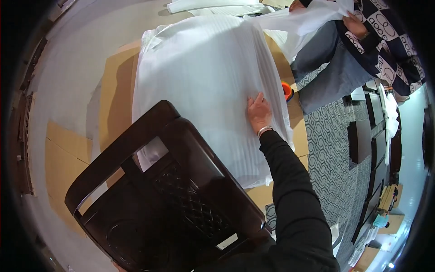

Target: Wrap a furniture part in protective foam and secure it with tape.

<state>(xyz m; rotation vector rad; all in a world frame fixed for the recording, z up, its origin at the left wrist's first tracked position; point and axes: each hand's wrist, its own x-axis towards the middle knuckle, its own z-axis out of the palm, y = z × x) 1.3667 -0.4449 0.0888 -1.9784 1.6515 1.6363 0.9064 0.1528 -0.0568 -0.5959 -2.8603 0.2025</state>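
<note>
A large dark brown, glossy wooden furniture panel [206, 156] with a carved diamond pattern and cut-out slots stands tilted in front of me. At its lower left edge, a bit of my left hand [118, 266] shows, gripping the panel; most of that hand is hidden. My right hand [259, 112], with a bracelet at the wrist, lies open on the white foam wrap [199, 77], fingers apart. This wrap covers a broad, flat-looking stack, and what is under it is hidden. Flattened cardboard [115, 97] sticks out beneath the wrapped stack.
At the upper right a co-worker in a patterned top [385, 27] holds a white foam sheet [308, 20]. An orange tape roll [287, 90] sits by the stack's right edge. More cardboard [65, 170] lies on the left floor; dark panels [360, 140] stand at far right.
</note>
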